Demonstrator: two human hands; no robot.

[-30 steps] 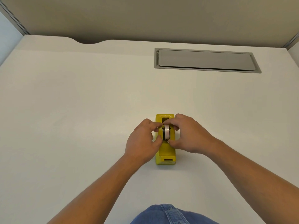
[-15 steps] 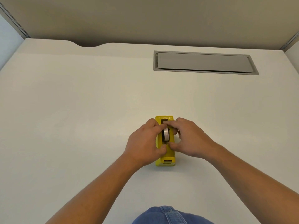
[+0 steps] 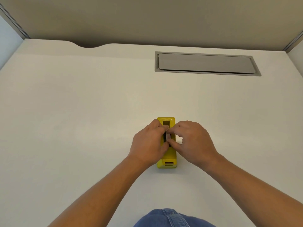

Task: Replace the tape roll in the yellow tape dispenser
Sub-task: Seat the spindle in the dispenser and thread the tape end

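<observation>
The yellow tape dispenser stands lengthwise on the white desk, its cutter end toward me. A tape roll sits edge-up in the dispenser's slot, only a thin grey strip of it showing. My left hand is on the dispenser's left side, thumb and fingertips pinching the roll. From the right, my right hand grips the same roll with thumb and forefinger. Both hands hide most of the roll and the middle of the dispenser.
A grey rectangular cable hatch is set flush in the desk at the back right. A curved cut-out notches the desk's far edge. Partition walls close the back and both sides. My blue-jeaned knee shows at the bottom.
The roll has sunk lower into the dispenser's slot, so less of it shows. Both hands have closed in and dropped with it. The dispenser has stayed put.
</observation>
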